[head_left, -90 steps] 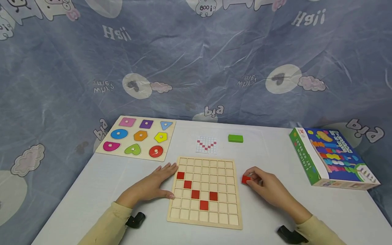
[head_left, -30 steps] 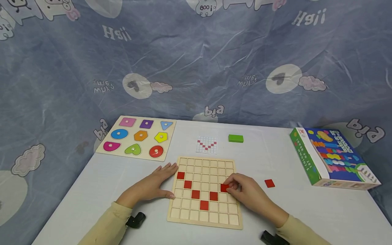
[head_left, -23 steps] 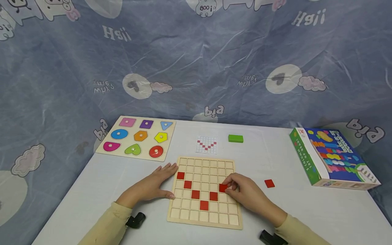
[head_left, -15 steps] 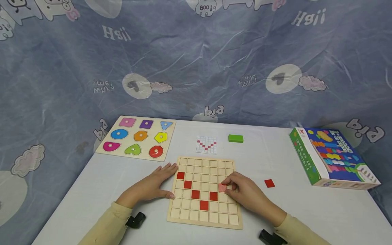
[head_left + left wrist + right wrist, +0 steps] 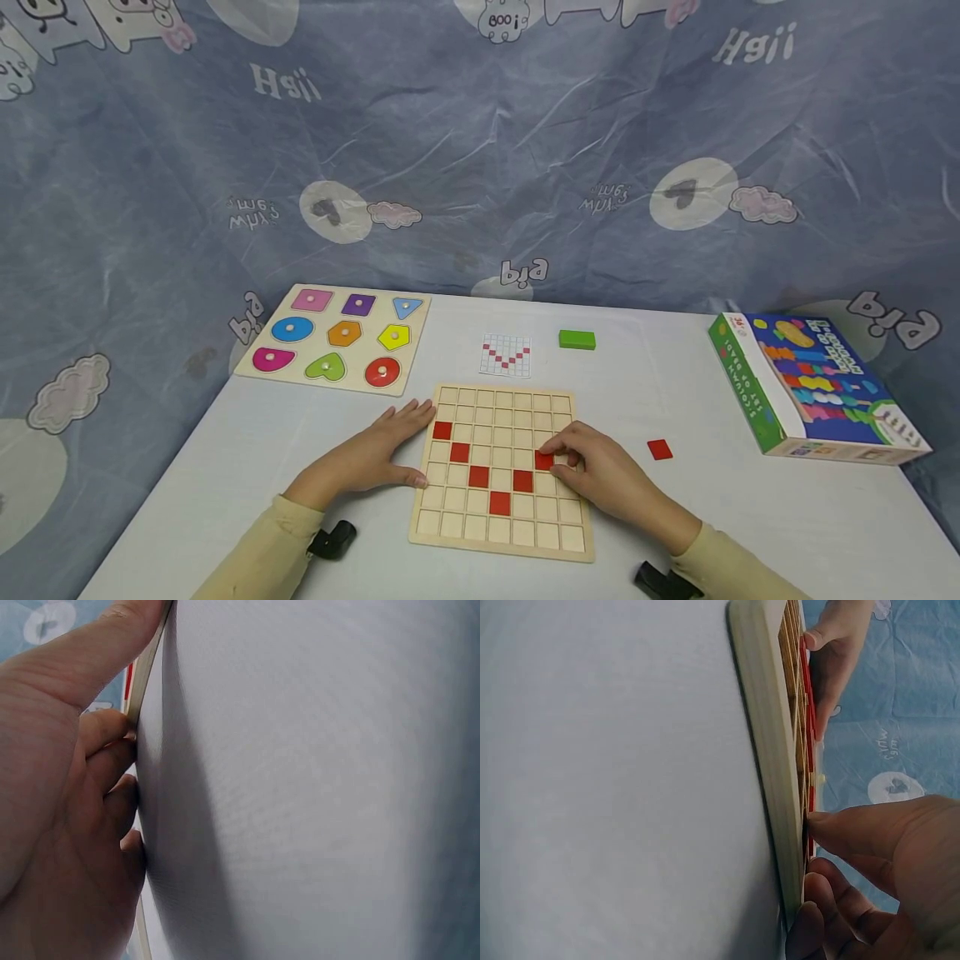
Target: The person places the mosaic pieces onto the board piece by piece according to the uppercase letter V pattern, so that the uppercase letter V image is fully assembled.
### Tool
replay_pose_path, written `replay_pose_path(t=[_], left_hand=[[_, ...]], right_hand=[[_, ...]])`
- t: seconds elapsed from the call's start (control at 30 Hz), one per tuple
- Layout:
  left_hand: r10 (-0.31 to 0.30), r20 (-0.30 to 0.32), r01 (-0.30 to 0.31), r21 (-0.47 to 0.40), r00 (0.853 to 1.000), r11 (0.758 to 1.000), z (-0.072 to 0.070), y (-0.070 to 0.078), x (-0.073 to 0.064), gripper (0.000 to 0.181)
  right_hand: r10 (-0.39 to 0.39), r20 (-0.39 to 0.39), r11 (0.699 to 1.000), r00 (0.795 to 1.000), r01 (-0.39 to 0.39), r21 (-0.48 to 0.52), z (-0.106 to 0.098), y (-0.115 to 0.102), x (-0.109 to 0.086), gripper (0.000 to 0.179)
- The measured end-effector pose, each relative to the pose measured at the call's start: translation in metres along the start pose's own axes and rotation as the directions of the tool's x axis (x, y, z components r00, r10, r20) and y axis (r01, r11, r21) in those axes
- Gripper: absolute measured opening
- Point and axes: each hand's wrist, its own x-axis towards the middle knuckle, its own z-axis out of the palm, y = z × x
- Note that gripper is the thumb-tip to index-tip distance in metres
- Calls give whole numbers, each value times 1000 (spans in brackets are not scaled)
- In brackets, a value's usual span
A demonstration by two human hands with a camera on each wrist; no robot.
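A wooden grid board (image 5: 501, 540) lies flat on the table, with several red square tiles (image 5: 478, 476) set in its cells. My right hand (image 5: 600, 471) is over the board's right side, thumb and index finger at a red tile (image 5: 543, 460), which sits at a cell; the fingertips cover part of it. In the right wrist view, the thumb (image 5: 840, 829) touches the board's top beside red tiles. My left hand (image 5: 375, 450) lies spread along the board's left edge, its fingers straight and touching the rim. One loose red tile (image 5: 660, 450) rests right of the board.
A small printed grid card (image 5: 506, 356) with a V of red squares lies behind the board, near a green block (image 5: 577, 339). A shape puzzle (image 5: 345, 332) stands back left. A game box (image 5: 817, 387) is at the right.
Over three seconds, my right hand has moved left from the table onto the board with a red tile, leaving another tile behind. Lately the tile has shifted slightly left. The left hand stays put.
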Motion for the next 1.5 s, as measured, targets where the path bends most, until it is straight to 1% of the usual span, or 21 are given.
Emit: replay_pose_path(t=[0.27, 0.43, 0.6, 0.8, 1.07, 1.37, 1.5], left_hand=[[3, -2, -3, 0, 1000, 1000, 0, -1, 0, 109], [-2, -2, 2, 7, 1000, 1000, 1, -1, 1, 110], [-1, 4, 1, -4, 1000, 1000, 1, -1, 1, 110], [3, 3, -3, 1, 1000, 1000, 0, 0, 0, 109], [-11, -6, 11, 4, 1000, 1000, 0, 2, 0, 109], [7, 3, -7, 2, 1000, 1000, -1, 1, 0, 109], [-1, 6, 1, 1, 1000, 1000, -1, 1, 0, 109]], right_hand=[[-2, -8, 1000, 1000, 2, 8, -2, 0, -1, 24], [-12, -32, 1000, 999, 12, 25, -6, 1, -3, 27], [-5, -54, 999, 999, 7, 32, -11, 5, -7, 30], [-3, -81, 999, 997, 6, 32, -21, 11, -14, 32], [-3, -115, 1000, 993, 3, -6, -35, 23, -22, 29], [-4, -124, 998, 992, -3, -56, -47, 37, -29, 29], [6, -125, 998, 992, -13, -61, -53, 42, -31, 29]])
